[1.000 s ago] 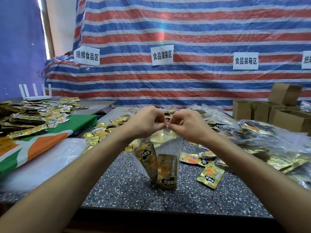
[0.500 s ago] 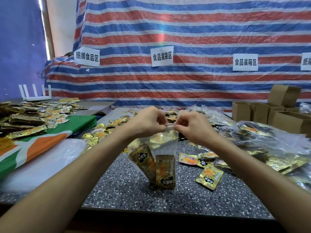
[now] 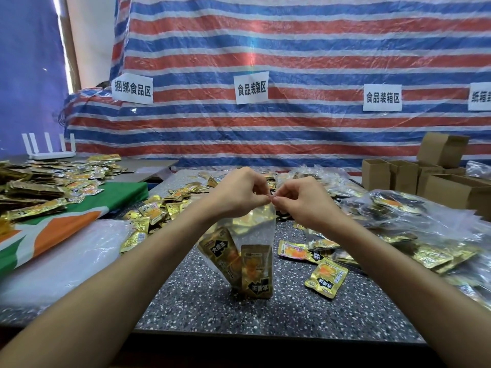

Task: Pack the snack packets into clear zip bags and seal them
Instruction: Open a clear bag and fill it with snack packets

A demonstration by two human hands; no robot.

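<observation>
Left hand and right hand pinch the top edge of a clear, soft-film zip bag, fingertips nearly meeting. The bag hangs to the speckled stone-like table, holding two glossy gold rectangular snack packets. Right of the bag lies a loose gold packet; beyond it, plain cardboard boxes.

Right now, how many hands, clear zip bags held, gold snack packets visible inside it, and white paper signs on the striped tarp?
Left bare hand, right bare hand: 2
Clear plastic zip bag, held: 1
Gold foil snack packets seen inside: 2
White paper signs: 4
Total: 9
</observation>
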